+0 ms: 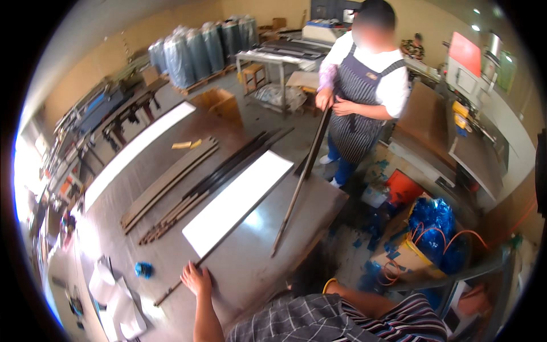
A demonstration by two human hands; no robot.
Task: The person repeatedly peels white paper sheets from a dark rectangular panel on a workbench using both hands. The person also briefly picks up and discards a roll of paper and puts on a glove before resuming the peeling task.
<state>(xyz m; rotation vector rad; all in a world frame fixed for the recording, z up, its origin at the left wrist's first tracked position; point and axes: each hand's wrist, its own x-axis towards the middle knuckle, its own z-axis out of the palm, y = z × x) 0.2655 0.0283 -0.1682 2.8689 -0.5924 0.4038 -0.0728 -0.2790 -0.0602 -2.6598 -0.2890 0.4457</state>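
Note:
On the metal-topped table [256,239], my left hand [196,278] lies with its fingers stretched out over a thin dark strip [168,295]. The strip runs past the near end of a long white panel [239,202]. My right forearm, with a yellow band at the wrist, is bent in front of my body; a dark shape hides its hand. Across the table corner, a person in a striped apron [362,80] holds long dark strips [314,145] upright at a slant, one reaching down to the tabletop.
Bundles of brown strips [171,185] and black strips [228,162] lie beyond the panel. Another white panel [137,151] runs along the far side. A blue tape roll [143,269] sits near white sheets [114,302]. Right of the table stands a carton [407,259] with blue film.

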